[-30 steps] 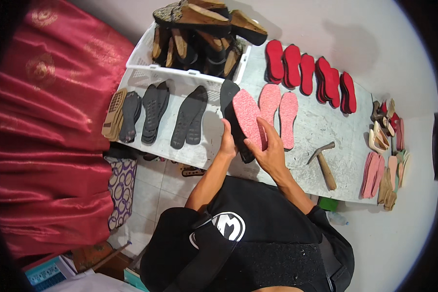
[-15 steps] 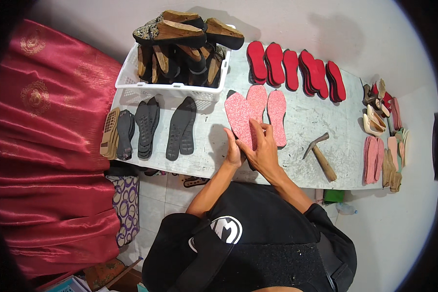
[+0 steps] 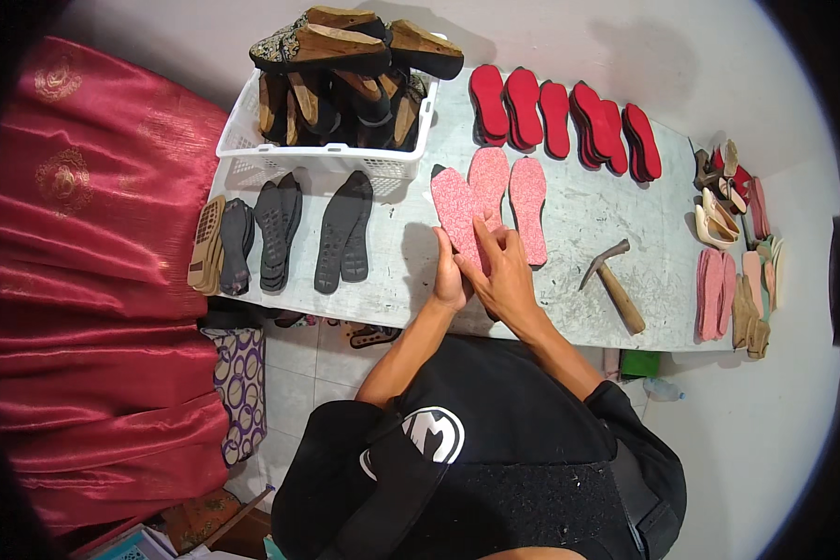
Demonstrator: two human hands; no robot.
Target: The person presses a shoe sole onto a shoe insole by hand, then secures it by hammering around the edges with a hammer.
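Pale, mottled stone-like counter (image 3: 569, 280), worn at the near edge, set against a light wall; red satin cloth (image 3: 84, 280) with round gold motifs hangs at the left.

Head view, hidden or unclear: the person's black shirt covers the lower middle; whether a second piece lies under the held insole cannot be told; items at the right rim are bent by the lens and too small to sort.

Left hand (image 3: 450, 275): curled at the near end of a pink insole (image 3: 457, 219), gripping its edge. Right hand (image 3: 502, 271): fingers spread flat over the same end, pressing it. The insole lies on the counter mid-front, long axis running away from the person, rounded toe tilted up-left. Surface speckled, felt-like.

Two more pink insoles (image 3: 509, 191) just beside it to the right, toes toward the wall.

White lattice basket (image 3: 252, 159), far left, heaped with wooden-soled sandals (image 3: 355, 56).

Dark ribbed outsoles (image 3: 341, 233) in pairs before the basket; one tan sole (image 3: 205, 243) at the left end.

Red insoles (image 3: 560, 117), black-edged, in a row at the back.

Hammer (image 3: 614, 280), wooden handle, right of the hands, well apart from them.
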